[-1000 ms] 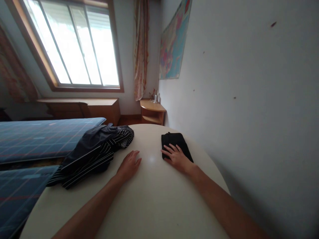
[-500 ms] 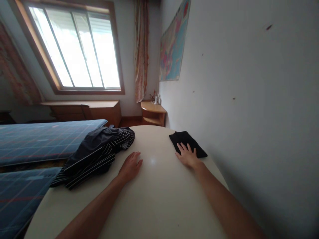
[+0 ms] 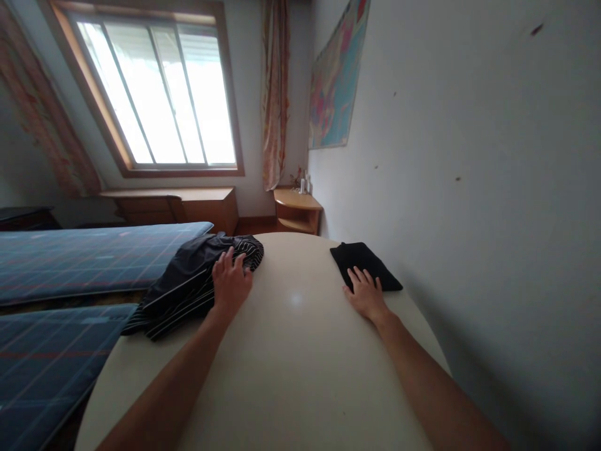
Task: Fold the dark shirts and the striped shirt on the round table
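A crumpled black garment with white stripes lies on the left part of the cream table. Over its right side is my left hand, fingers spread; whether it touches the cloth I cannot tell. At the table's right edge a flat black cloth item lies spread out. My right hand rests on its near edge with the fingers apart, gripping nothing.
Blue plaid padded surfaces adjoin the table on the left. The white wall runs close along the right side. Beyond the table stand a wooden corner shelf and a low wooden desk under the window.
My left hand has moved forward and left from the bare tabletop to the striped garment, its fingers now spread. My right hand stays at the black cloth item. The view has shifted slightly left.
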{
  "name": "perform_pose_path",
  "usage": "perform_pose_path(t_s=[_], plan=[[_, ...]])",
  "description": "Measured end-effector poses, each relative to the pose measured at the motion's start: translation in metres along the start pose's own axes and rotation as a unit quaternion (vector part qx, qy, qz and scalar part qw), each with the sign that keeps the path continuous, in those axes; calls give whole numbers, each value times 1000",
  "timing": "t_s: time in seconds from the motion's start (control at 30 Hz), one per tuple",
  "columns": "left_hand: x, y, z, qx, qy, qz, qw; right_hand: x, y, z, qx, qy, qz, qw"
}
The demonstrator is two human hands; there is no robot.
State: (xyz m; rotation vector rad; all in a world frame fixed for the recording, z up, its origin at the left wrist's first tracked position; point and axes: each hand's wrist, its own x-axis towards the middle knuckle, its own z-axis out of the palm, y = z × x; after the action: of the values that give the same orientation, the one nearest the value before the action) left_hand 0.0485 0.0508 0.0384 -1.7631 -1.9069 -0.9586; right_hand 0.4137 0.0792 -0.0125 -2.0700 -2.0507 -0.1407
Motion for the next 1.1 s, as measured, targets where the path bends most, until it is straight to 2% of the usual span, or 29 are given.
perform_pose_path(t_s=[0.1,0.2,0.4,0.63,0.73,0.93,1.1], plan=[[9,-20,-7,43,-4,-72,997,-1,-3,1,1,0,6,1000],[11,-36,-4,51,-27,-115,992,-1,-4,3,3,2,7,1000],[16,-47,0,24,-3,-121,992,-1,-4,2,7,0,9,1000],[22,-44,-7,-20,74,-50,996,-1,-4,2,5,-6,14,1000],[22,-41,-9,-52,83,-13,995,-1,-2,3,6,-5,9,1000],[23,-34,-18,-113,91,19,989,-1,-2,3,10,-7,8,1000],[23,-11,-37,-165,98,66,979,-2,-3,2,20,-2,11,1000]])
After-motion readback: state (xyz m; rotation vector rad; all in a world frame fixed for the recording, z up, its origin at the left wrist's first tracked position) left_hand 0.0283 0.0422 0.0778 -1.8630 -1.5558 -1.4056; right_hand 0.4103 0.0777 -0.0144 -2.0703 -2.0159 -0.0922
